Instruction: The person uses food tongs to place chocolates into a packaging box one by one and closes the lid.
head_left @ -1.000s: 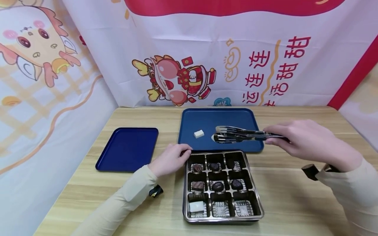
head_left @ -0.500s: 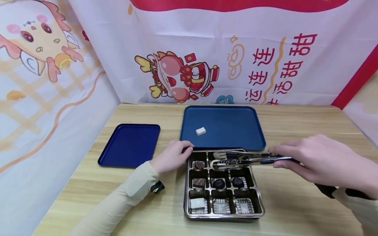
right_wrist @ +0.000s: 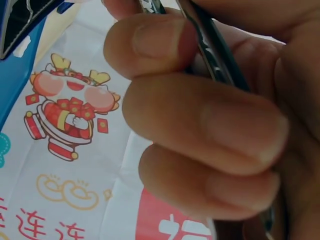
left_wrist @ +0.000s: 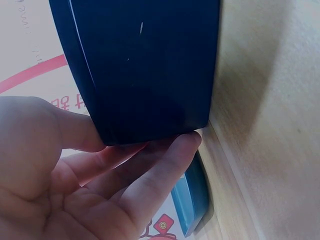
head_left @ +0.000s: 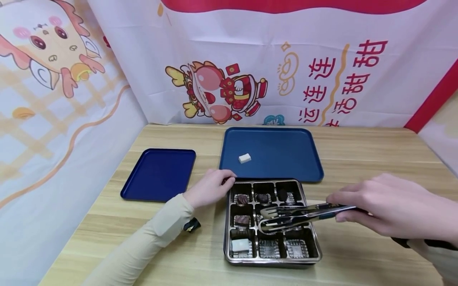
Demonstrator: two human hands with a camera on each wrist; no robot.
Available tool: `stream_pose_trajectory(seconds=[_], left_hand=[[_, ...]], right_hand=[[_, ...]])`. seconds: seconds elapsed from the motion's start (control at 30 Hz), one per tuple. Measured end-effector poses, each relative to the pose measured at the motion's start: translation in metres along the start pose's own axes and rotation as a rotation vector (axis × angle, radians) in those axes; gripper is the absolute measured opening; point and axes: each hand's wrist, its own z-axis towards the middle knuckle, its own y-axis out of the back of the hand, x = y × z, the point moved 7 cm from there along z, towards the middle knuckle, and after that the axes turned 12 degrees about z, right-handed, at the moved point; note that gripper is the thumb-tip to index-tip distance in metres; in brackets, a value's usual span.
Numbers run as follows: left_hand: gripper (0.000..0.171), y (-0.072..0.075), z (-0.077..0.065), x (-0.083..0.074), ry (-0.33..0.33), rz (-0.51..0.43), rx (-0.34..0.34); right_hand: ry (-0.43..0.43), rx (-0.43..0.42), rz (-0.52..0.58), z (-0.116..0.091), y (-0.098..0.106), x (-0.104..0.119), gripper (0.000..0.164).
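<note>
A chocolate box (head_left: 273,261) with a grid of compartments stands on the table. Dark chocolates sit in its back row; a square brown chocolate (head_left: 242,221) and a white one (head_left: 240,245) lie down its left side. My left hand (head_left: 209,188) holds the box's back left corner, thumb and fingertips against it in the left wrist view. My right hand (head_left: 384,204) grips metal tongs (head_left: 304,214), seen between its curled fingers (right_wrist: 200,122) in the right wrist view. The tongs' tips hover over the middle column, covering chocolates in the middle row. Whether they hold anything, I cannot tell.
Behind the box lies a blue tray (head_left: 279,153) with a white block (head_left: 245,158) on its left part. A smaller dark blue tray (head_left: 159,174) rests at the left. A printed cloth (head_left: 222,35) hangs along the table's back edge.
My right hand has brought the tongs from above the blue tray forward over the box, toward its front row. My left hand stays at the box's corner.
</note>
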Motion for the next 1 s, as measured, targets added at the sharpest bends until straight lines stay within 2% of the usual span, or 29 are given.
stream_pose_trajectory(seconds=[0.27,0.47,0.63,0.9,1.0], left_hand=[[0.023,0.0,0.001,0.0,0.003,-0.005,-0.003],[0.024,0.0,0.002,0.0,0.007,0.005,0.001],[0.025,0.0,0.001,0.0,0.017,-0.013,0.011],[0.025,-0.002,0.001,0.001,0.021,-0.023,0.017],[0.026,-0.003,0.001,0.001,0.024,-0.018,0.018]], right_hand=[[0.042,-0.007,-0.024,-0.001,-0.007,0.013,0.017],[0.015,0.063,0.011,0.001,-0.019,0.018,0.012],[-0.006,0.104,-0.002,0.002,-0.025,0.019,0.013],[-0.058,0.113,0.003,0.0,-0.027,0.016,0.014],[-0.054,0.101,-0.001,-0.001,-0.026,0.016,0.014]])
